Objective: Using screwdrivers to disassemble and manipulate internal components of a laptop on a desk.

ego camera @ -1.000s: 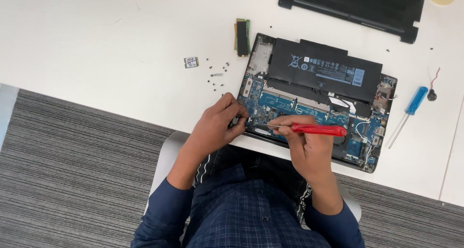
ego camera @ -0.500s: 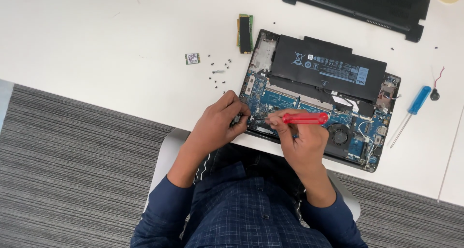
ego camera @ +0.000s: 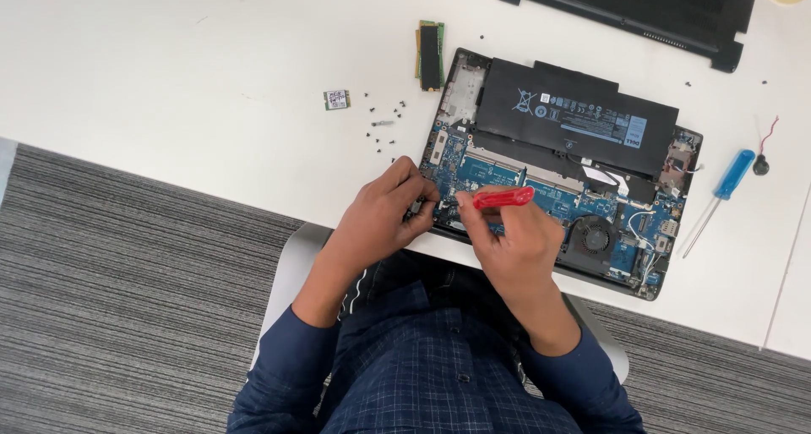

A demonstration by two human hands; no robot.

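Opened black laptop chassis with exposed blue circuit board, lying on the white table at its near edge. The right hand grips a red-handled screwdriver, fingers clenched round it; the left hand pinches a small part at the board's near-left corner. Step in hand, as judged: freeing a board fitting. Next move likely calls for steady tip seating. Loose screws lie to the left.

A broad white table fills the upper part of the view, evenly lit with barely a shadow. Below its near edge runs grey carpet with fine dark stripes. A pale grey chair seat shows just under the table's edge.
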